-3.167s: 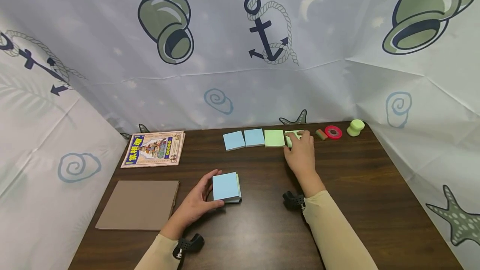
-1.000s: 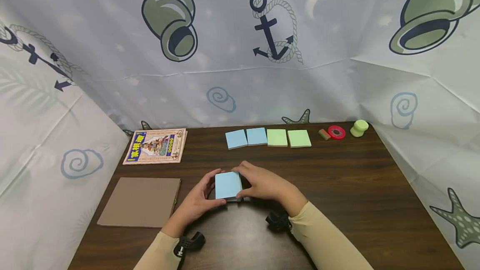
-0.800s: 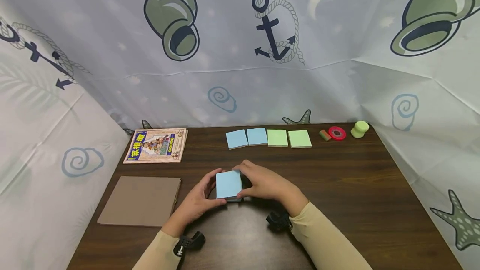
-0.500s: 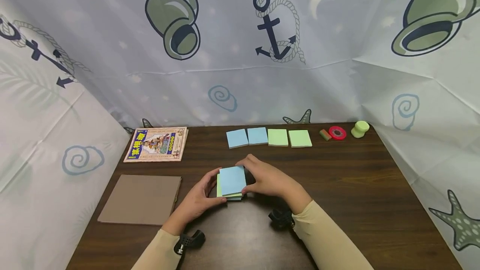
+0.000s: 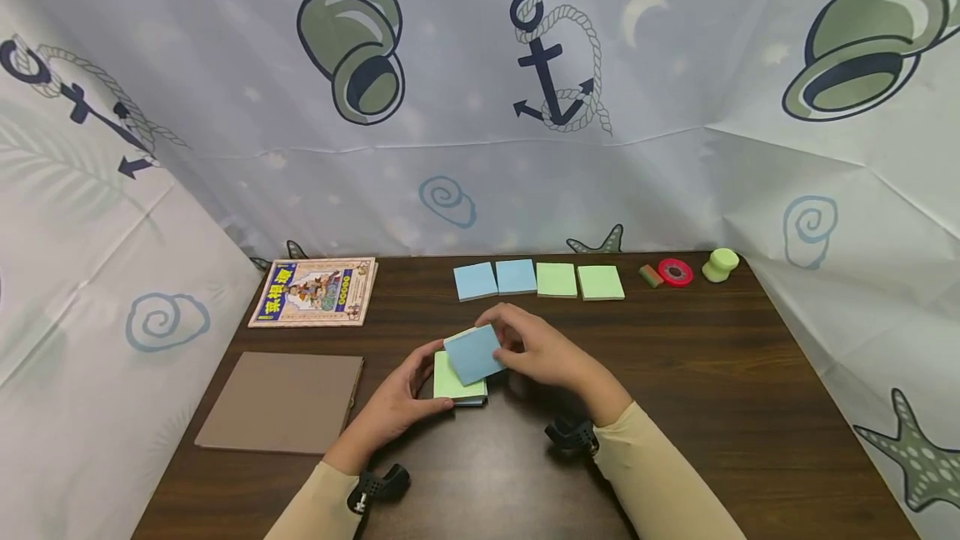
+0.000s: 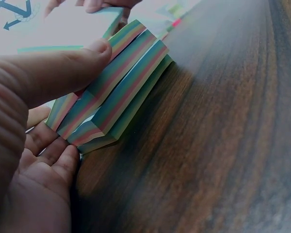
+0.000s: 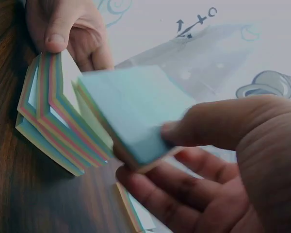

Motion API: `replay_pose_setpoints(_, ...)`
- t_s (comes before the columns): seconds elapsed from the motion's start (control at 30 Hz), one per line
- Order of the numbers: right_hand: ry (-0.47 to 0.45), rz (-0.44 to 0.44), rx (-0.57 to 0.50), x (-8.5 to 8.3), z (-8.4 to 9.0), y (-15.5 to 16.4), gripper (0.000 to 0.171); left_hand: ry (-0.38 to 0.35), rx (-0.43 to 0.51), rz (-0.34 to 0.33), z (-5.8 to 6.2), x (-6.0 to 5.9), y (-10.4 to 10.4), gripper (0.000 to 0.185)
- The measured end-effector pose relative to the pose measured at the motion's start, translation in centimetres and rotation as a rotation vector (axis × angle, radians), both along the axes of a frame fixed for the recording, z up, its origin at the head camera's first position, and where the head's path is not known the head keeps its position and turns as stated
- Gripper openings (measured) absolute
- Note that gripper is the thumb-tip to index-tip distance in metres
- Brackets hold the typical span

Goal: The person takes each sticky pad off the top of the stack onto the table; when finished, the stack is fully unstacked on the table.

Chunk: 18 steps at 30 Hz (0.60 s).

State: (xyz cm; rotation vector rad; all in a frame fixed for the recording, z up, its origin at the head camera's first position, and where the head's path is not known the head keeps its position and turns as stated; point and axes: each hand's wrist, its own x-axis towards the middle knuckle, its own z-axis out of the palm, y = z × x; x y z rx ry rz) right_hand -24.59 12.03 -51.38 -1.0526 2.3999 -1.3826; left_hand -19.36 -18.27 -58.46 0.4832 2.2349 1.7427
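A dark wooden surface (image 5: 712,390) is seen across the lower half of the head view. Along its far edge, near the middle of the frame, four square note pads are laid side by side in a row: two blue pads (image 5: 495,279) on the left and two green pads (image 5: 580,281) on the right, their edges touching or nearly so. Just right of them a small brownish-green block (image 5: 647,275) is set, then a red ring of tape (image 5: 676,272), then a pale green knob-shaped object (image 5: 720,264) at the far right corner. At the left, an illustrated book (image 5: 315,292) is laid flat, and nearer the lower left a plain brown board (image 5: 282,402). Behind, a pale cloth backdrop (image 5: 225,107) printed with shells, anchors and starfish is hung.
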Motion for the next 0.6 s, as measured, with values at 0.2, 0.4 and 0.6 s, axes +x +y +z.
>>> replay_pose_setpoints(0.2,-0.083,-0.121,-0.185,-0.5,-0.5,0.3,0.035,0.016,0.018,-0.014,0.1,0.0,0.0,0.1)
replay_pose_setpoints(0.4,-0.16,-0.323,-0.315,-1.1,-1.5,0.7,0.02,0.039,0.026,-0.03,0.1,0.0,0.0,0.1)
replay_pose_setpoints(0.6,-0.265,-0.457,-0.49,-1.9,-3.1,0.9,0.024,0.041,0.016,-0.029,0.3,0.2,0.1,0.1)
